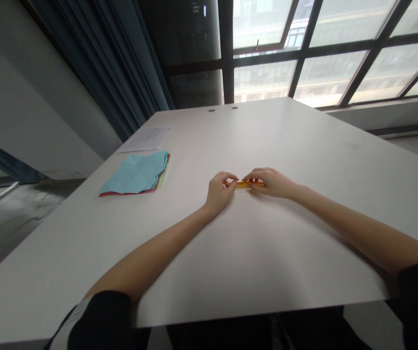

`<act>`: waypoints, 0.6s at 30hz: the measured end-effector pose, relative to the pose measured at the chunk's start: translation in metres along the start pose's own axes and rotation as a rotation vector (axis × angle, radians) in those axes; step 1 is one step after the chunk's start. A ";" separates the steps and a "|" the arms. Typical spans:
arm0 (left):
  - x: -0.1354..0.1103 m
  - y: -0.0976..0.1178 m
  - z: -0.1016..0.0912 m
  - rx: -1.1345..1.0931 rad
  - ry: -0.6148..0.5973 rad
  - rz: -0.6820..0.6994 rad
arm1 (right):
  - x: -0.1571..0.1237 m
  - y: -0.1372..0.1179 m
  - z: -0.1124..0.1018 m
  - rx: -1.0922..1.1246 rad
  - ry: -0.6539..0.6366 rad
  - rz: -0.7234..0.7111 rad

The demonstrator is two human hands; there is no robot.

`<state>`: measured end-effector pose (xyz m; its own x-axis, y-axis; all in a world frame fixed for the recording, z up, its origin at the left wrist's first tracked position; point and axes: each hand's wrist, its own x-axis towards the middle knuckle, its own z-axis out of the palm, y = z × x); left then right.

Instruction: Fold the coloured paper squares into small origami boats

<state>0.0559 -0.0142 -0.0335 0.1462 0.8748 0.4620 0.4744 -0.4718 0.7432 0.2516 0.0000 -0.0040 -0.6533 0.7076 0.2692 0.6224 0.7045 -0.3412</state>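
Note:
A narrow yellow-orange strip of folded paper lies level between my two hands, low over the white table. My left hand pinches its left end between thumb and fingers. On the other end, the thumb and fingertips of my right hand close around the strip. A short middle stretch shows between the fingertips; parts of both ends are covered by fingers.
The white table spreads around my hands. To the left lies a stack of creased coloured paper sheets, light blue on top. Behind it is a printed white sheet. Two round holes sit near the far edge, before curtains and windows.

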 end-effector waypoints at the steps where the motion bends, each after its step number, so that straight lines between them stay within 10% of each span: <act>1: 0.000 0.001 0.000 0.012 -0.011 0.012 | 0.000 0.000 0.000 0.011 -0.005 0.006; 18: -0.003 0.001 0.000 0.114 -0.134 0.060 | -0.001 0.001 -0.015 0.037 -0.059 -0.065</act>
<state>0.0557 -0.0172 -0.0345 0.2881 0.8559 0.4294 0.5552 -0.5147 0.6533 0.2594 0.0015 0.0090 -0.7169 0.6550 0.2388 0.5622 0.7457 -0.3576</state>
